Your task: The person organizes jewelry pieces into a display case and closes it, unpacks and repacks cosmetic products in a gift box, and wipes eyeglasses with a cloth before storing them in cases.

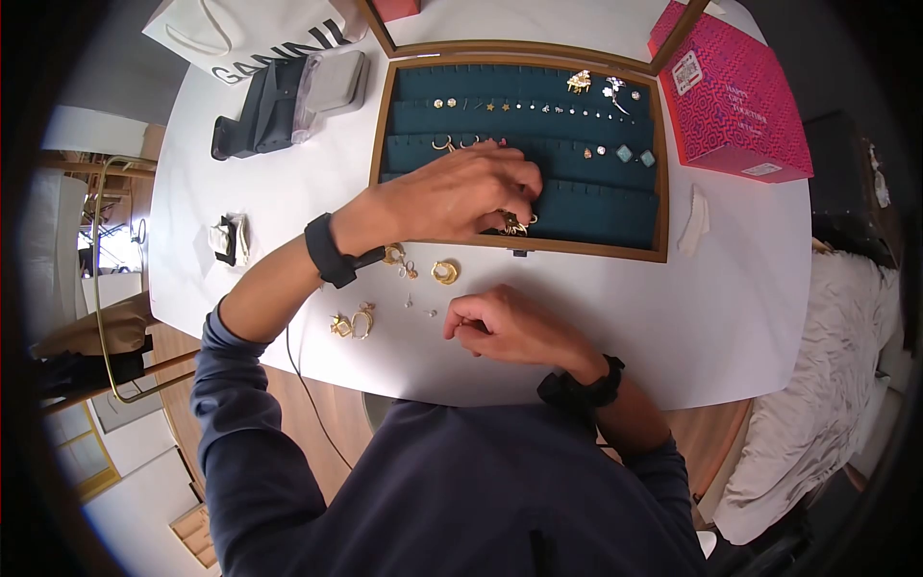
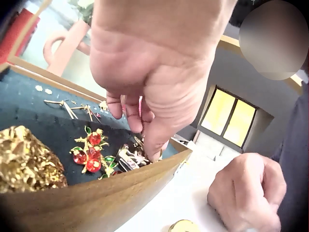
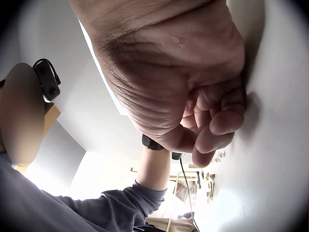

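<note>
Sleeves (image 1: 255, 452) of dark blue cloth lie nearest us, and beyond them our right hand (image 1: 505, 327) rests on the white worktop (image 1: 711, 327), its fingers loosely curled and its grip released, with nothing seen in it. Just left of its fingertips we have two small pale studs (image 1: 432, 313); farther left sit a gold hoop (image 1: 362, 322) and a knobbly gold earring (image 1: 340, 327), side by side. A little farther off, a thick gold earring (image 1: 444, 272) lies near the front edge of the wooden jewellery box (image 1: 577, 249), whose lid is raised. Our left hand (image 1: 452, 197) reaches over that edge, fingertips down at a gold piece (image 1: 516, 227) in the nearest row of the dark teal lining; the piece is partly hidden, so we cannot tell whether this grip is pinching it or only touching it. From the left wrist we also see a red-stoned ornament (image 2: 91, 157) in the box, near that hand. Past the hand, blue diamond-shaped earrings (image 1: 624, 153) hang toward the right, and star studs (image 1: 491, 107) line a farther row. Beyond the box's right side stands a pink carton (image 1: 740, 106); at the far left we find a grey case (image 1: 336, 80) and a white paper bag (image 1: 250, 38).
</note>
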### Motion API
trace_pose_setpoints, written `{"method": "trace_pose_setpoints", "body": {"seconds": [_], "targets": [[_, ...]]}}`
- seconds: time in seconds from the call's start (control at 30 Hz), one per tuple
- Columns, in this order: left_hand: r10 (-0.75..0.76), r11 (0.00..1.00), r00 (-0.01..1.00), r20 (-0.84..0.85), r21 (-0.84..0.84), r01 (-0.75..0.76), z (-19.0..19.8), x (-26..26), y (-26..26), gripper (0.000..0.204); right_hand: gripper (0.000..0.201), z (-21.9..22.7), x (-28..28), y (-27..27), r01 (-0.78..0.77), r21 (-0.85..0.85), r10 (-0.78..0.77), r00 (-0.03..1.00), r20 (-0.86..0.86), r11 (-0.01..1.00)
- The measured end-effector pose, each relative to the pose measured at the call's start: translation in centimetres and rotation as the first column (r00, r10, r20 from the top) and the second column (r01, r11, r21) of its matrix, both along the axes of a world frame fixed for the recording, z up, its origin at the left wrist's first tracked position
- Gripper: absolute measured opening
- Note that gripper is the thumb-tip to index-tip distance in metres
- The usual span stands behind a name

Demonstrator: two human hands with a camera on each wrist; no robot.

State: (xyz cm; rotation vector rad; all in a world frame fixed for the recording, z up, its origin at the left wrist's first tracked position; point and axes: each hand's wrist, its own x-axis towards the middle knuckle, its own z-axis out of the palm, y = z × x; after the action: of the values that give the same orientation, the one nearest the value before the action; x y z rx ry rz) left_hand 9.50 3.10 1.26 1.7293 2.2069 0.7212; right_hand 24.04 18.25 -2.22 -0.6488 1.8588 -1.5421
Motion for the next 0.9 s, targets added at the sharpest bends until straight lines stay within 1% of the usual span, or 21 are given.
{"method": "trace_pose_setpoints", "body": {"seconds": [0.07,0.13,0.17,0.23,0.27,0.33,0.4,0.43,0.47,0.57,0.6,0.67,0.7,0.77,0.8,0.87,0.9], "targets": [[-0.010,0.999,1.000,0.011,0.035,0.010,-0.4,-0.1,0.0,0.021,0.016,0.0,0.0,0.0,-0.003,-0.001,0.003,1.000,-0.007,1.000],[0.003,1.000,0.994,0.105,-0.016,-0.001,0.0,0.0,0.1,0.021,0.016,-0.1,0.0,-0.1,-0.008,0.007,0.008,1.000,-0.002,1.000],[0.004,1.000,0.995,0.104,-0.016,-0.003,0.1,-0.1,0.1,0.021,0.016,-0.1,0.0,-0.1,-0.010,0.007,0.010,1.000,-0.002,1.000],[0.020,0.996,0.994,0.108,0.085,-0.029,0.4,-0.3,0.2,0.021,0.016,-0.1,0.0,0.0,-0.012,0.001,0.012,1.000,0.011,1.000],[0.020,0.996,0.994,0.106,0.085,-0.029,0.7,-1.0,0.3,0.021,0.016,-0.1,0.0,0.0,-0.012,0.002,0.012,1.000,0.010,1.000],[0.179,0.949,0.983,0.038,0.256,-0.183,1.9,-4.0,0.8,0.021,0.016,-0.1,-0.1,0.1,-0.038,0.038,0.036,0.998,0.047,0.999],[0.266,0.936,0.963,-0.046,0.250,-0.246,2.3,-7.7,1.0,0.022,0.016,-0.1,0.1,-0.1,-0.016,0.037,0.014,0.997,0.070,0.999],[0.315,0.927,0.949,-0.034,0.228,-0.299,2.0,-9.2,1.2,0.023,0.016,-0.1,0.1,-0.1,0.006,0.032,-0.009,0.996,0.092,0.999],[0.318,0.925,0.947,-0.037,0.233,-0.301,1.4,-10.4,1.4,0.023,0.016,0.0,0.1,-0.1,0.003,0.036,-0.006,0.996,0.088,0.999],[0.295,0.950,0.923,-0.247,0.178,-0.256,-0.2,-12.5,1.9,0.022,0.016,0.1,-0.1,0.0,-0.015,0.049,0.010,0.996,0.093,0.999],[0.294,0.950,0.923,-0.248,0.180,-0.254,-0.3,-12.4,2.0,0.022,0.017,-0.1,-0.1,0.1,-0.028,0.037,0.025,0.997,0.074,0.999],[0.256,0.964,0.831,-0.493,0.070,-0.255,-0.5,-12.0,2.1,0.025,0.017,-0.1,-0.1,0.1,-0.038,0.024,0.037,0.998,0.057,0.999],[0.255,0.965,0.832,-0.493,0.069,-0.254,-0.9,-12.1,2.1,0.025,0.017,0.0,-0.1,0.1,-0.036,0.032,0.034,0.998,0.058,0.999],[0.311,0.949,0.872,-0.377,0.074,-0.306,-1.6,-12.5,1.9,0.031,0.017,0.1,0.0,0.0,-0.032,0.038,0.029,0.998,0.061,0.999],[0.310,0.949,0.873,-0.377,0.074,-0.305,-1.6,-12.6,1.8,0.031,0.017,0.2,0.0,0.1,-0.032,0.034,0.030,0.998,0.059,0.999],[0.319,0.940,0.889,-0.327,0.227,-0.254,-1.5,-12.7,1.5,0.034,0.017,0.2,-0.1,0.0,-0.032,0.030,0.030,0.998,0.057,0.999],[0.318,0.941,0.890,-0.328,0.227,-0.253,-1.2,-12.9,1.3,0.034,0.017,0.1,-0.1,0.0,-0.030,0.023,0.029,0.998,0.048,0.999]]}}
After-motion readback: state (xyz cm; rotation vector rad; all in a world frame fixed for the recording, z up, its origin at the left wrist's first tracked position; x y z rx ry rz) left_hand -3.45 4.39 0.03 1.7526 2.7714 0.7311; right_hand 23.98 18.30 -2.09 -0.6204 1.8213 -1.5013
